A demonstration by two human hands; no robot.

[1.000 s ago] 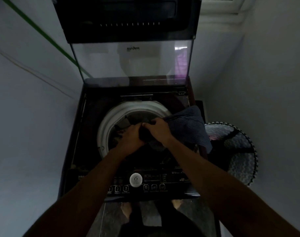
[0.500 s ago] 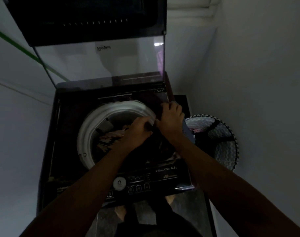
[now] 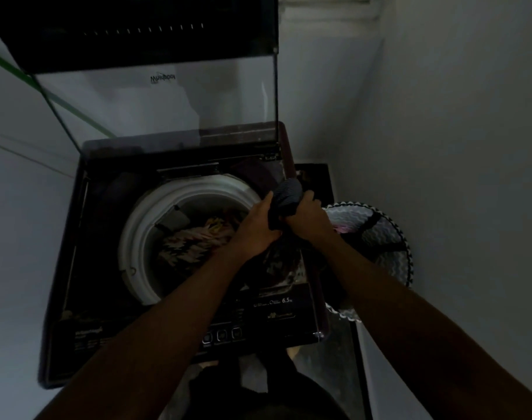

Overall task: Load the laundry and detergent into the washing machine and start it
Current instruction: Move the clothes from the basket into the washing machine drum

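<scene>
Over the right rim of the washing machine [image 3: 77,268], both hands have shifted rightward since half a second ago, and the dark cloth that was mostly hidden under them then now sticks up between them as a bunched grey striped garment [image 3: 284,200]. A second ago that garment lay spread wide over the machine's right edge; now it is gathered into a tight wad. The camera has also swung, so the machine sits further left in the head view.

Both forearms reach in from the near edge and converge at the drum's right side. The left hand [image 3: 257,225] curls its fingers round the garment's left side, back of the hand upward. The right hand [image 3: 307,218] grips the other side, knuckles raised, touching the left hand at the cloth. More dark cloth hangs below the hands toward the control panel [image 3: 222,334].

The glass lid [image 3: 155,95] stands open at the far side. Inside the white-rimmed drum [image 3: 146,225] lies a patterned fabric [image 3: 192,244] in pale and dark zigzags. Just right of the machine stands a round laundry basket [image 3: 389,234] with a wavy-patterned wall; something pink shows inside it, too dim to identify.
</scene>
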